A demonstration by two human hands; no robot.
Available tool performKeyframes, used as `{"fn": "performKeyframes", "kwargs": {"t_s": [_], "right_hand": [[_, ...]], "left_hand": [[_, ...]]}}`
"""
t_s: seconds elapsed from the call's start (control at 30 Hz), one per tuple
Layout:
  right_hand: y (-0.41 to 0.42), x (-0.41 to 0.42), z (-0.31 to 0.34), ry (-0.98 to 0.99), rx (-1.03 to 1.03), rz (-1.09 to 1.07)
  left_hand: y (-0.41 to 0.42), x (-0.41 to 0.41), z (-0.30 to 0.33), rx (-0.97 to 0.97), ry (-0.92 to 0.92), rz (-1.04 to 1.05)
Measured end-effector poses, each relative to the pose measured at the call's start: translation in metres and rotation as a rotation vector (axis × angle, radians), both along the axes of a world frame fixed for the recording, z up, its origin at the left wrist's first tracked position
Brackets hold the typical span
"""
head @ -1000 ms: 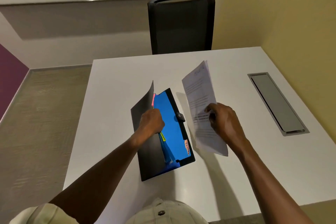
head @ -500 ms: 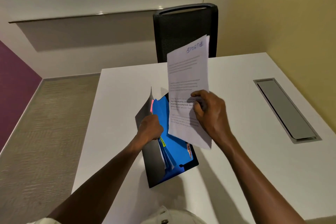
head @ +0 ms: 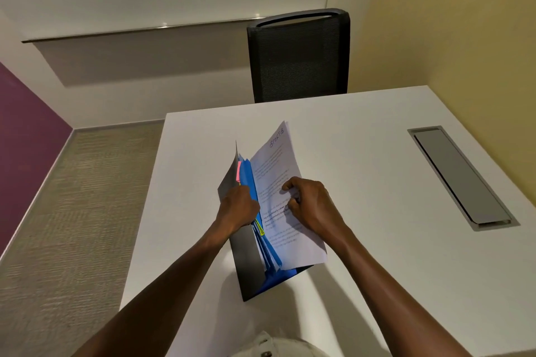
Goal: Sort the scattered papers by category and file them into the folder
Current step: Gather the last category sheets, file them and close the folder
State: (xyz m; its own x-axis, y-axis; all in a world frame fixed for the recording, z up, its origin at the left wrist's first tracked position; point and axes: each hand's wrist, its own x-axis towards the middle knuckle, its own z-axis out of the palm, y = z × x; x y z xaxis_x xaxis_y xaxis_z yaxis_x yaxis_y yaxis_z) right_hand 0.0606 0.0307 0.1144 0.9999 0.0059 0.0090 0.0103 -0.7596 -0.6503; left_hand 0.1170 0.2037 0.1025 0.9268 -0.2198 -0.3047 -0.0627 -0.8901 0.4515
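A black folder (head: 246, 261) with blue dividers (head: 248, 180) lies on the white table (head: 362, 255), its front cover raised. Pink and yellow tabs stick out of the dividers. My left hand (head: 237, 207) grips the cover and front dividers, holding a gap apart. A white printed paper (head: 275, 165) with a handwritten heading lies in that gap on the blue dividers. My right hand (head: 309, 204) rests on the sheet, fingers curled and pinching it near the middle. The folder's right half is hidden under the paper.
A black mesh chair (head: 300, 55) stands at the table's far edge. A grey cable hatch (head: 461, 180) is set into the table at the right. A yellow wall runs along the right, and carpet floor (head: 72, 211) lies to the left.
My right hand has brought the paper from the right, first lifted upright, then lowered into the folder. My left hand has kept the cover and dividers apart.
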Motion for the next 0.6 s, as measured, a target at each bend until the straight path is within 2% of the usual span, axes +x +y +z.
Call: {"fn": "performKeyframes", "kwargs": {"t_s": [0.27, 0.6], "right_hand": [[0.012, 0.015, -0.006, 0.030, -0.059, 0.050], [0.042, 0.038, -0.027, 0.123, -0.136, 0.103]], "left_hand": [[0.008, -0.005, 0.006, -0.002, 0.009, 0.087], [0.017, -0.007, 0.008, -0.010, 0.009, 0.094]]}}
